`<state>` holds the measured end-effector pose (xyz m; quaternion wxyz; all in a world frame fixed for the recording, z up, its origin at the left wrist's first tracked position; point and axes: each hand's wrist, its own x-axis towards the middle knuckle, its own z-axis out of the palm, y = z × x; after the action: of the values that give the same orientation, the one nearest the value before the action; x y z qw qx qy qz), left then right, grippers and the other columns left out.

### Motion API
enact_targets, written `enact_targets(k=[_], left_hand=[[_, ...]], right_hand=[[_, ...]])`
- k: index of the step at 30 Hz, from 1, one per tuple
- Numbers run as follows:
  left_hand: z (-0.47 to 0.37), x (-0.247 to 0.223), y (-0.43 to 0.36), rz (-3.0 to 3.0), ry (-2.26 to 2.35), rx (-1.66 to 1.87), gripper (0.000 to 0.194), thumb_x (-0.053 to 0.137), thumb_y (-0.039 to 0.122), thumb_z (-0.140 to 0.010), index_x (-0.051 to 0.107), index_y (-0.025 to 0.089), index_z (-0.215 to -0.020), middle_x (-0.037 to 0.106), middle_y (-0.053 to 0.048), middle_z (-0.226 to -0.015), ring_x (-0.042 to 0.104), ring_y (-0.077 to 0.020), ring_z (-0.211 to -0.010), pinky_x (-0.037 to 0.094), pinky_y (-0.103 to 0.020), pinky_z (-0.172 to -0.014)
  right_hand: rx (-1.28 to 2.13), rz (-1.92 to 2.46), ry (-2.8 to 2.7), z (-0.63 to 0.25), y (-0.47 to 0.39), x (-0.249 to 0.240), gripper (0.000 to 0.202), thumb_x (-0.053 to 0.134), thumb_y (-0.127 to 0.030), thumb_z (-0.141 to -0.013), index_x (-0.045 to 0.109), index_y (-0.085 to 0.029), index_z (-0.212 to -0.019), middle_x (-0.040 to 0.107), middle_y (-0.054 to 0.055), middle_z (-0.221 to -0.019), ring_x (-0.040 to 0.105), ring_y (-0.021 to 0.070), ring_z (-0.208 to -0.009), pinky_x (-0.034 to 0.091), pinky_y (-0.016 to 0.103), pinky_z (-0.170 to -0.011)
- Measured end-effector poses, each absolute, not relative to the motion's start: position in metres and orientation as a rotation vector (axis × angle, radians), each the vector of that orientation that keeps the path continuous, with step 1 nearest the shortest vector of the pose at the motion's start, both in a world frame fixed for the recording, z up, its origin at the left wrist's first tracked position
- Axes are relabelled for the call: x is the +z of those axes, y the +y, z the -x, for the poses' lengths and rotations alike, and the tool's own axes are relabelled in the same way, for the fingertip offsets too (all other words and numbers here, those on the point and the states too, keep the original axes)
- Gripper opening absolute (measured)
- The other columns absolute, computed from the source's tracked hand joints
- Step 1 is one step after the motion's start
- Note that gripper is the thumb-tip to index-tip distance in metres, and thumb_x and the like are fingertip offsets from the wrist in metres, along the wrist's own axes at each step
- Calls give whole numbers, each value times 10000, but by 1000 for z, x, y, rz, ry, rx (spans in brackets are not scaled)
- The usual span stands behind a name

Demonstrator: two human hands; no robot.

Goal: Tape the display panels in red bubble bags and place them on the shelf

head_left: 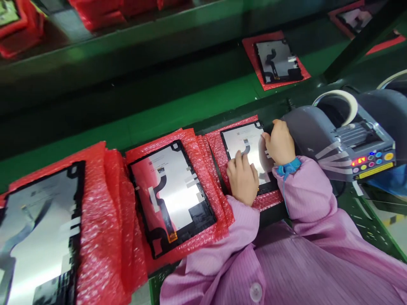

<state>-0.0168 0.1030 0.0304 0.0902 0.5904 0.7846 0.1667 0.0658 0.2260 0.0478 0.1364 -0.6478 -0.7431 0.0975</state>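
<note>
A display panel (235, 137) with a silvery back and black frame lies on a red bubble-wrap sheet (269, 201) in front of me. My left hand (243, 178) rests on its lower middle, fingers spread over the silvery surface, covering part of the dark flex cable (246, 149). At the panel's right edge is my right hand (280, 143), thumb stretched onto the edge and apart from the other fingers, which are partly hidden. Small white tape pieces (267, 153) show along that edge, just below the right thumb.
A grey tape dispenser (356, 140) with a lit display stands close right. Left lie a second panel (173, 186) and a third panel (41, 237) on stacked red bubble wrap. Another panel (278, 61) lies on the green surface behind. A dark post (352, 51) slants at right.
</note>
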Motion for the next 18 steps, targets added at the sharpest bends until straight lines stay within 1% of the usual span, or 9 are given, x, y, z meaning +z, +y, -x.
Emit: enact_targets(k=[3,4,6,8,10,12,15,17,18], left_hand=[[13,22,87,-1538,2470,604,505,437,196,-962,482,54,-1444,352,-249,-1565,315,-392,-1441,283,-612,-1163],[12,18,83,-1513,2456,623,523,440,185,-952,463,36,-1453,323,-266,-1575,262,-401,-1476,251,-619,-1179],[12,11,78,-1493,2382,680,541,443,163,-934,450,24,-1457,302,-267,-1586,219,-392,-1505,223,-592,-1205],[14,6,77,-1458,2327,764,555,448,152,-918,443,32,-1460,297,-255,-1593,201,-375,-1518,205,-569,-1223],[17,5,77,-1419,2275,864,556,457,157,-911,443,31,-1452,290,-256,-1595,190,-357,-1526,207,-546,-1231],[19,8,75,-1382,2206,983,546,472,170,-912,449,42,-1442,270,-248,-1605,190,-329,-1531,209,-505,-1242],[18,17,68,-1248,2121,1199,576,542,202,-900,429,112,-1458,184,-196,-1647,154,-290,-1546,180,-448,-1257],[15,27,59,-1069,2073,1330,723,649,249,-859,343,159,-1507,137,-181,-1661,126,-295,-1552,171,-459,-1256],[13,34,54,-945,2010,1390,826,709,268,-824,289,179,-1530,163,-184,-1655,160,-300,-1545,193,-468,-1249]], right_hand=[[388,1884,-2138,-67,236,37,475,526,-284,-923,489,14,-1291,571,295,-1232,529,394,-1207,426,524,-1010],[439,1905,-2112,-67,240,35,503,568,-308,-903,503,17,-1281,580,293,-1220,539,393,-1195,425,520,-1012],[552,1933,-2032,-65,250,31,521,667,-336,-833,551,-18,-1228,619,249,-1152,572,373,-1138,445,495,-989],[754,1920,-1952,-65,259,32,407,721,-339,-779,615,-95,-1087,657,147,-950,617,315,-982,486,454,-909],[1051,1867,-1842,-66,263,38,230,724,-337,-771,620,-161,-875,594,45,-712,600,238,-768,507,399,-778],[1299,1752,-1684,-67,259,52,209,717,-342,-777,570,-195,-752,528,1,-616,543,183,-638,489,349,-663],[1478,1488,-1473,-76,234,89,237,744,-374,-751,571,-216,-788,592,9,-699,558,176,-647,480,330,-619],[1463,1343,-1425,-92,210,119,235,755,-394,-745,613,-237,-848,639,26,-789,590,192,-703,486,339,-626],[1405,1310,-1425,-102,199,134,225,758,-400,-749,637,-255,-871,650,34,-822,592,197,-716,479,340,-613]])
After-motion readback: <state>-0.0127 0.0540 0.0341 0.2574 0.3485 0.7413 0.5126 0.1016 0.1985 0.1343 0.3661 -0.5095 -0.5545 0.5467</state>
